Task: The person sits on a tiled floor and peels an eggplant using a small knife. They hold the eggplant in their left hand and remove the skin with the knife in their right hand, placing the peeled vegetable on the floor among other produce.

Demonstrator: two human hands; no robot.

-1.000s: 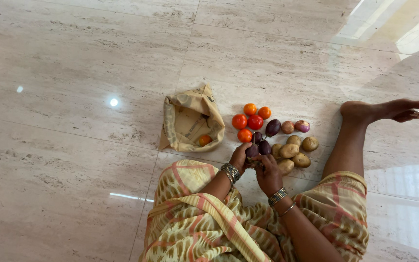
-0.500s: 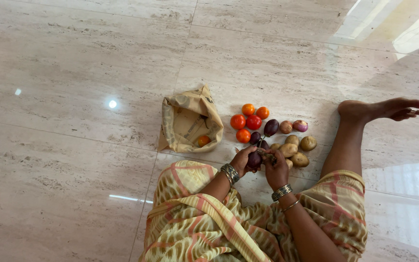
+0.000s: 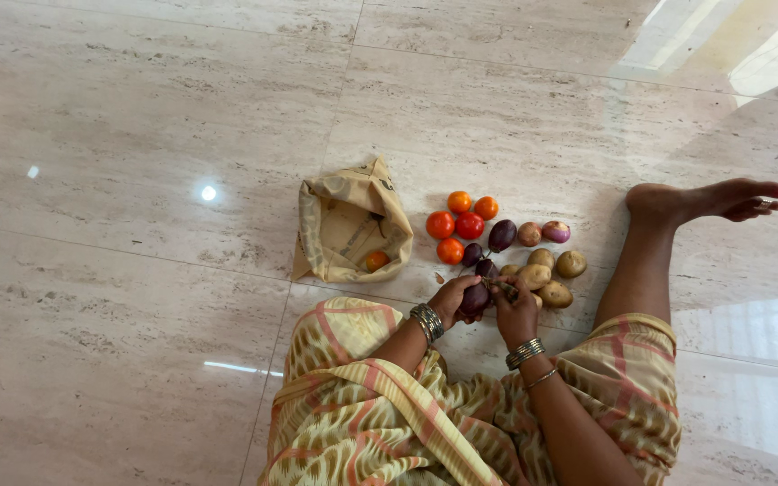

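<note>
Both hands, left hand (image 3: 450, 300) and right hand (image 3: 517, 312), clasping a half-hidden purple brinjal (image 3: 476, 296); potatoes (image 3: 556, 294) partly covered at 3 o'clock; glossy marble floor (image 3: 137, 135).

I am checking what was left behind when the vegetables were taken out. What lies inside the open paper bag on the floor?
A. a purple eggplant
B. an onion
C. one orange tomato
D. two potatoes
C: a single orange tomato shows inside the open paper bag, while the potatoes and the other vegetables lie outside it on the floor.
</note>
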